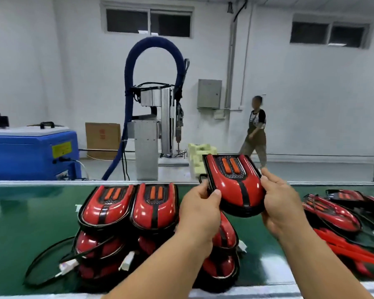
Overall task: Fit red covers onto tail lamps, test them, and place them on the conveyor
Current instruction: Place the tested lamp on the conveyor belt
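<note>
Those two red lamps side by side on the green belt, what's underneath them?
More red tail lamps, stacked, with black cables and white plugs poking out. The top pair hides how many, and the belt below them.

Nothing here can be read

The yellow rectangular sticker (61, 149) on the blue plastic machine housing (20, 152) has print too small to read. The red printed mark (102, 134) on the brown cardboard box (95, 145) is blurred. A white mark (76, 207) on the green conveyor belt (30, 212) is cut off by a glossy red-and-black tail lamp (105, 209).
</note>
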Tool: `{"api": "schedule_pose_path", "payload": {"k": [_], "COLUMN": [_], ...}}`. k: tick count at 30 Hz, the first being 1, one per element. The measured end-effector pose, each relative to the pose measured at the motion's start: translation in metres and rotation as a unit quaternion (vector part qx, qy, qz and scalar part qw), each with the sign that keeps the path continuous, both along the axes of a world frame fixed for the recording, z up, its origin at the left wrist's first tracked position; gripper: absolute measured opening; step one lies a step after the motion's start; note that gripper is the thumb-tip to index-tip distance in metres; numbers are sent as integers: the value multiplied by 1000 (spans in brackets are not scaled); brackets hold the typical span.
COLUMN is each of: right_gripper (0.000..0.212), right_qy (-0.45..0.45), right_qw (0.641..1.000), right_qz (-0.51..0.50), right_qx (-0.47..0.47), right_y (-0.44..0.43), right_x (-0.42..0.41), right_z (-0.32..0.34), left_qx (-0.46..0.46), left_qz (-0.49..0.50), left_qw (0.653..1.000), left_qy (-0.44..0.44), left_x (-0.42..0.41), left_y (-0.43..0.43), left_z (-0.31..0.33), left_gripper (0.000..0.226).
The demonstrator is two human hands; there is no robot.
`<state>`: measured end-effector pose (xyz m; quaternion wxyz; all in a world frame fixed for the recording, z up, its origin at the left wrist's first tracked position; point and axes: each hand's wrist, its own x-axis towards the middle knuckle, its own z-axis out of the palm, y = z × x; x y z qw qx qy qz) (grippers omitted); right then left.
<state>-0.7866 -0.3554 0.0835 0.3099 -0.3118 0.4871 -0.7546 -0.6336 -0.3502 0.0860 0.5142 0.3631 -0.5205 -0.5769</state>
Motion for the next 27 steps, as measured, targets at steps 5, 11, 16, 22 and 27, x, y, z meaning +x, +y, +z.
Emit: {"api": "schedule_pose_path", "payload": {"k": [5,11,16,22,27], "right_gripper": [45,45,45,39,46], "right_qy": [-1,7,67,161,184], "right_qw": [998,993,991,972,972], "right_qz": [29,53,27,39,21], "right_qx": [59,107,113,168,143], "right_y": [-27,-52,-59,-63,-62], "right_x": [-3,11,17,22,19], "right_z": [-34,-59,-68,-79,-79], "left_qx": [-56,-28,-11,-89,-142], "left_qz": [56,58,44,76,63], "left_qw": [986,968,946,899,863], "left_qy": [-144,-243,-322,-423,-482], "left_x": [-4,-7,-12,-13,-17], "left_y": [-14,-16,-17,-9,-7], "left_z": [-15,-31,-40,-50,-59], "left_gripper": [49,54,55,75,91]}}
